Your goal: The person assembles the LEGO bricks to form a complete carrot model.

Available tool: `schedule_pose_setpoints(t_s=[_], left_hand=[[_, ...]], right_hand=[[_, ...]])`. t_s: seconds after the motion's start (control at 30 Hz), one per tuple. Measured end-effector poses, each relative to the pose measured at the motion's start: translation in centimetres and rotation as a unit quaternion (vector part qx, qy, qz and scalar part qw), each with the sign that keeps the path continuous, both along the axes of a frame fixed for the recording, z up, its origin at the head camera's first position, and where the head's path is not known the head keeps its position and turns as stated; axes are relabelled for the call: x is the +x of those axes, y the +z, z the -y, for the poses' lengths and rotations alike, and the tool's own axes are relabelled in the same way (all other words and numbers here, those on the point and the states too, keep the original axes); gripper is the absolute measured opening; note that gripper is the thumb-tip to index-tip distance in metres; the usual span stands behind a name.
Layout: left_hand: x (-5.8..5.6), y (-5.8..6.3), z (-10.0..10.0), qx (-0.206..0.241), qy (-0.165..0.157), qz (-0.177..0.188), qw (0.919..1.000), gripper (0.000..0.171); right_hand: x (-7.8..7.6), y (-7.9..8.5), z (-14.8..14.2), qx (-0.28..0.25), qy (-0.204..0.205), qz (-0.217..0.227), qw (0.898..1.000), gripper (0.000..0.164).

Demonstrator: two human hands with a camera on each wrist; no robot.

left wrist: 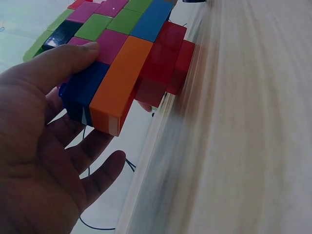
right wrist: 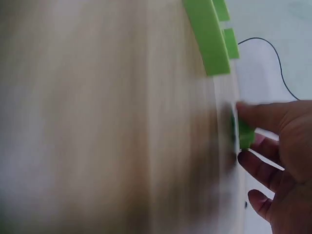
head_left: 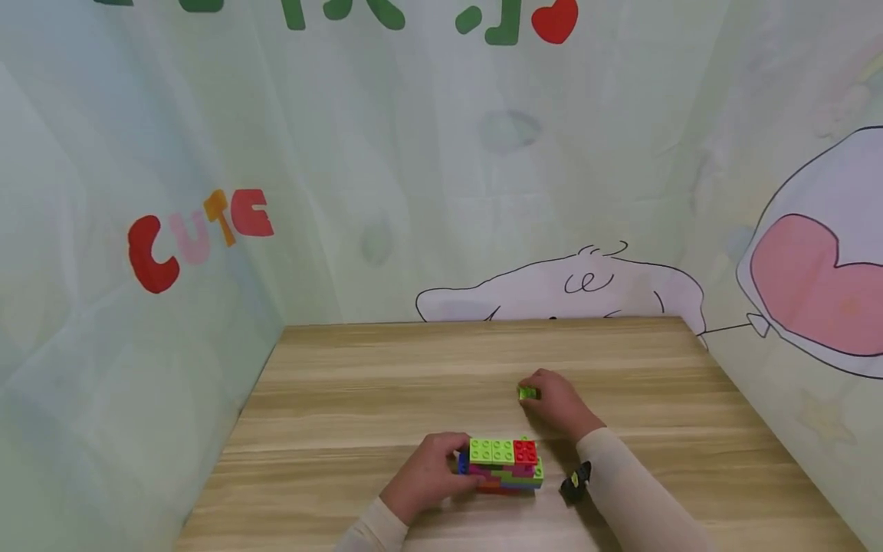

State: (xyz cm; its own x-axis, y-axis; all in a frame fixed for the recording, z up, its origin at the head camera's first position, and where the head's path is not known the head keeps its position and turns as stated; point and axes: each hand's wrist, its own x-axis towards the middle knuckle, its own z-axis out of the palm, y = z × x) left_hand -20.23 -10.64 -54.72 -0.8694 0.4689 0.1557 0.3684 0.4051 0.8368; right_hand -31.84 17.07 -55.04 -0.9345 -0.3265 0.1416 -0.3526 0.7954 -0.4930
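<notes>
My left hand grips the left end of a built block of toy bricks, thumb on its near side. In the head view, light green and red studded bricks form its top. The left wrist view shows the brick block with orange, blue, pink, green and red bricks in layers, and my thumb pressing a side. Farther back and to the right, my right hand pinches a small green brick between thumb and fingers. In the right wrist view this green brick is partly hidden by the fingers.
A wooden table lies under both hands, with a printed curtain behind it and at both sides. A small black object sits by the right sleeve. A larger green brick shows at the top of the right wrist view.
</notes>
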Motion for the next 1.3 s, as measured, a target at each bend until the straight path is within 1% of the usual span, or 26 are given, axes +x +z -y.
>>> schedule_pose_setpoints(t_s=[0.07, 0.13, 0.17, 0.23, 0.33, 0.4, 0.43, 0.5, 0.6, 0.7, 0.8, 0.93, 1.07, 1.13, 1.2, 1.3], left_hand=[[0.0, 0.0, 0.0, 0.000, 0.001, 0.000, 1.0000, 0.025], [0.0, 0.1, 0.0, -0.001, 0.002, 0.000, 1.0000, 0.025], [0.0, 0.1, 0.0, 0.001, 0.002, 0.000, 1.0000, 0.026], [0.1, 0.2, 0.0, 0.003, 0.003, 0.000, 1.0000, 0.025], [0.1, 0.3, 0.0, 0.003, 0.006, 0.003, 1.0000, 0.026], [0.1, 0.4, 0.1, -0.003, 0.011, 0.004, 0.9999, 0.026], [0.1, 0.4, 0.2, -0.005, 0.013, 0.004, 0.9999, 0.026], [0.1, 0.4, 0.2, -0.012, 0.014, 0.000, 0.9998, 0.026], [0.0, 0.4, 0.2, -0.022, 0.010, -0.007, 0.9997, 0.025], [-0.1, 0.4, 0.1, -0.023, 0.005, -0.012, 0.9997, 0.025], [0.0, 0.4, 0.1, -0.023, 0.006, -0.004, 0.9997, 0.025], [0.0, 0.4, 0.1, -0.023, 0.010, 0.012, 0.9996, 0.026], [0.0, 0.4, 0.1, -0.020, 0.010, 0.019, 0.9996, 0.026], [0.0, 0.5, 0.1, -0.018, 0.009, 0.023, 0.9995, 0.026], [0.1, 0.5, 0.0, -0.016, 0.009, 0.026, 0.9995, 0.026], [0.1, 0.5, -0.1, -0.014, 0.007, 0.025, 0.9996, 0.027]], right_hand=[[0.9, 1.0, -0.1, -0.022, 0.001, -0.004, 1.000, 0.026], [2.3, 2.4, -0.3, -0.050, 0.006, -0.006, 0.999, 0.028], [3.2, 3.4, -0.4, -0.066, 0.015, -0.006, 0.998, 0.028], [5.1, 5.3, -0.7, -0.091, 0.043, -0.011, 0.995, 0.028], [7.8, 7.8, -1.0, -0.103, 0.106, -0.016, 0.989, 0.027], [9.3, 8.8, -1.2, -0.104, 0.145, -0.010, 0.984, 0.027], [9.9, 9.2, -1.2, -0.101, 0.158, -0.005, 0.982, 0.027], [10.9, 9.6, -1.3, -0.091, 0.168, 0.008, 0.982, 0.027], [11.8, 9.6, -1.5, -0.081, 0.165, 0.012, 0.983, 0.027], [12.3, 9.3, -1.5, -0.081, 0.161, 0.006, 0.984, 0.028], [12.5, 9.2, -1.3, -0.088, 0.161, -0.003, 0.983, 0.028], [12.6, 9.0, -1.2, -0.092, 0.160, -0.003, 0.983, 0.027], [12.7, 8.6, -1.2, -0.096, 0.162, -0.013, 0.982, 0.027], [12.8, 8.1, -1.2, -0.106, 0.160, -0.028, 0.981, 0.028], [12.7, 7.3, -1.1, -0.121, 0.155, -0.040, 0.980, 0.034], [12.8, 5.4, -0.8, -0.145, 0.132, -0.037, 0.980, 0.044]])
